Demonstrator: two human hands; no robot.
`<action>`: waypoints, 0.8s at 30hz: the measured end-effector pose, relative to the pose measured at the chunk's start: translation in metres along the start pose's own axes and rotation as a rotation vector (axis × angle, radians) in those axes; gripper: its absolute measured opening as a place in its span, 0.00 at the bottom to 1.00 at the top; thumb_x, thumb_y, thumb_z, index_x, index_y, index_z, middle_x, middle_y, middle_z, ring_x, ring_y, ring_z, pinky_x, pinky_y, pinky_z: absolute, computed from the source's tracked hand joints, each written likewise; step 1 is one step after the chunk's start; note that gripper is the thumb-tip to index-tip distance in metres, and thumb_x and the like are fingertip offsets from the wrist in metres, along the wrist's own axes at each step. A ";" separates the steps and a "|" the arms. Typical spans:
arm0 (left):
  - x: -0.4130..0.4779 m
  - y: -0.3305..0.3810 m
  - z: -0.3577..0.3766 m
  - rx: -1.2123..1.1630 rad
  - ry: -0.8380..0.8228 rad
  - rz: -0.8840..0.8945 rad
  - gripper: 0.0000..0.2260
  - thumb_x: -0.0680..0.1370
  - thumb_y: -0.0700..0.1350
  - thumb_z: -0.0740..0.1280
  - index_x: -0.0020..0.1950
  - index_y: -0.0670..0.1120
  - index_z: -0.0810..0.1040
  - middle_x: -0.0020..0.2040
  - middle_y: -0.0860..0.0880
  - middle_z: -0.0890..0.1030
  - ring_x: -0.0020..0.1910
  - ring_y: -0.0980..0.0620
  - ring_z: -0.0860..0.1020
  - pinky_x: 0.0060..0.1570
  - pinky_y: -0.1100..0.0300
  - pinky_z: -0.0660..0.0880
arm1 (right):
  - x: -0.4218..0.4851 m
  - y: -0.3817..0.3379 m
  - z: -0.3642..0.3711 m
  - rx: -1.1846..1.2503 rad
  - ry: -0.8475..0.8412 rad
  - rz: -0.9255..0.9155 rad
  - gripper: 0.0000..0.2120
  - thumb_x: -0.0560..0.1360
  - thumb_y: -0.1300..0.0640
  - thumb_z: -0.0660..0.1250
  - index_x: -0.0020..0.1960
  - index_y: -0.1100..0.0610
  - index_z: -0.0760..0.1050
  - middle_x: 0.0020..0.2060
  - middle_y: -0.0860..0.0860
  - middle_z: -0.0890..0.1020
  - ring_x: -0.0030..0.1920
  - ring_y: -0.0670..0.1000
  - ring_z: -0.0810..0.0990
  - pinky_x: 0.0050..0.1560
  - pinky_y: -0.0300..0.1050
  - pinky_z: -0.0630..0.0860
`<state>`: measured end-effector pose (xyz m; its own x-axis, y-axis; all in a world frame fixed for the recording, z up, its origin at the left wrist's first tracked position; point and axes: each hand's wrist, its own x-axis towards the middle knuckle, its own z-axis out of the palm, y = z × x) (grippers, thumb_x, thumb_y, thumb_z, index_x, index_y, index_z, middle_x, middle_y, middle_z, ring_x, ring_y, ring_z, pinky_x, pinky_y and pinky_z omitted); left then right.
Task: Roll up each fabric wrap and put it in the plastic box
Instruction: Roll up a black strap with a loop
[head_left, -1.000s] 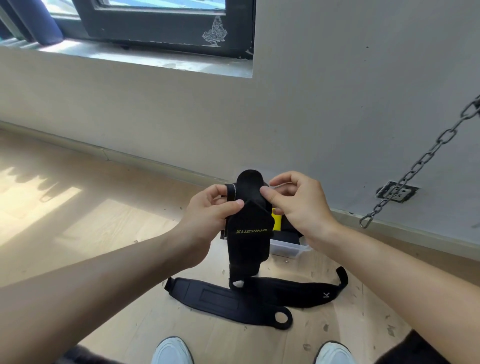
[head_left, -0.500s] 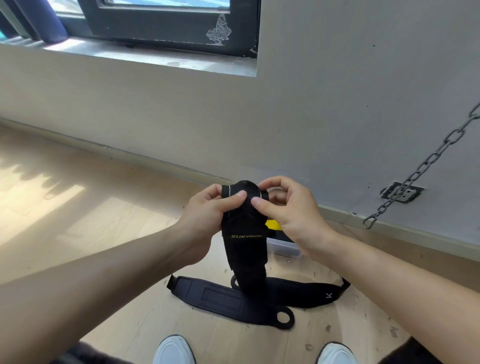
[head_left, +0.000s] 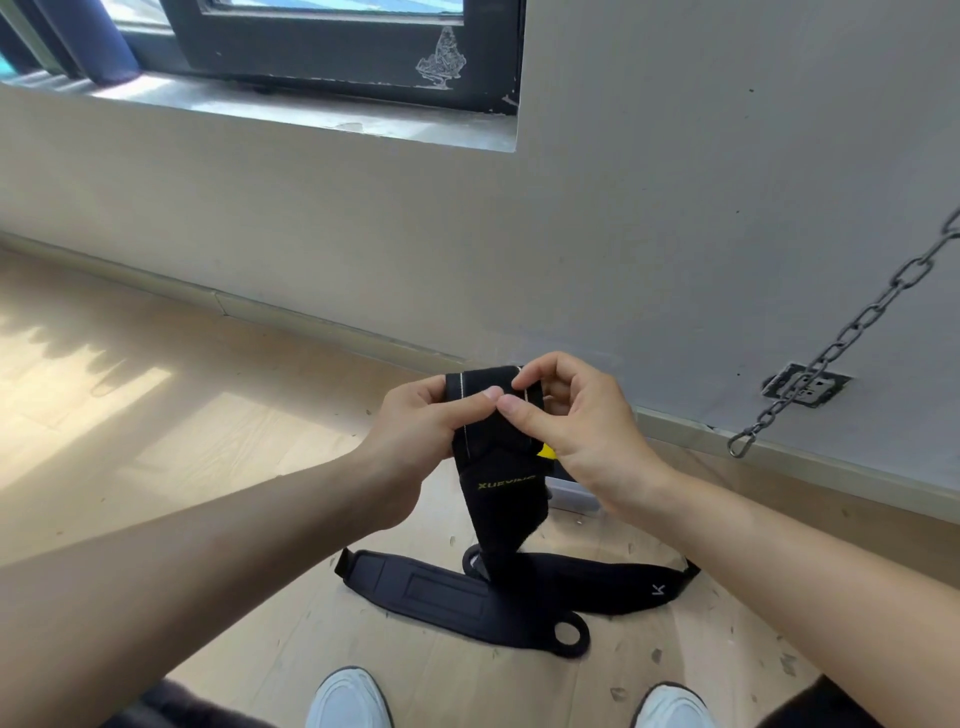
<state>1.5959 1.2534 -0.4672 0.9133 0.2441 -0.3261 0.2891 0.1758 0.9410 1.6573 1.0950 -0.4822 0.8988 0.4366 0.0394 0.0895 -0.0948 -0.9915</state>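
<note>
Over floor (head_left: 156, 467), wrap (head_left: 501, 499) roll thicker than before

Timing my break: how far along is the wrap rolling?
Done: cannot tell; the plastic box sits mostly hidden behind the right hand. Under way: the left hand and right hand pinch the rolled top of the lettered wrap, its tail hanging unrolled. Left: finish that roll, box it, then the looped wrap and the K-marked wrap lying on the floor.

Bare room, wood floor (head_left: 156, 415), window (head_left: 337, 47), hanging chain (head_left: 852, 332)
</note>
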 end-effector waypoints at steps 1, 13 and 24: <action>0.000 -0.001 0.001 0.013 -0.005 0.009 0.09 0.79 0.42 0.71 0.58 0.41 0.84 0.49 0.43 0.87 0.45 0.50 0.85 0.44 0.60 0.83 | 0.000 -0.001 0.000 0.002 0.014 0.001 0.07 0.74 0.58 0.76 0.46 0.53 0.78 0.35 0.46 0.81 0.38 0.45 0.80 0.40 0.40 0.80; 0.014 0.006 -0.018 0.377 0.161 0.192 0.21 0.72 0.51 0.79 0.37 0.34 0.79 0.31 0.42 0.81 0.31 0.50 0.79 0.40 0.55 0.78 | 0.013 -0.010 -0.017 0.020 -0.127 0.065 0.07 0.79 0.65 0.69 0.53 0.55 0.75 0.41 0.54 0.82 0.42 0.50 0.80 0.48 0.47 0.76; 0.025 0.004 -0.030 0.519 -0.565 0.098 0.19 0.71 0.40 0.65 0.62 0.41 0.78 0.60 0.44 0.83 0.61 0.50 0.80 0.60 0.56 0.76 | 0.011 -0.030 -0.037 -0.182 -0.542 0.063 0.14 0.76 0.65 0.73 0.58 0.59 0.73 0.46 0.62 0.85 0.44 0.52 0.82 0.48 0.46 0.78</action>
<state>1.6108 1.2890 -0.4740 0.9092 -0.3125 -0.2753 0.1700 -0.3251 0.9303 1.6799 1.0699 -0.4471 0.5603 0.8171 -0.1360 0.1583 -0.2668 -0.9507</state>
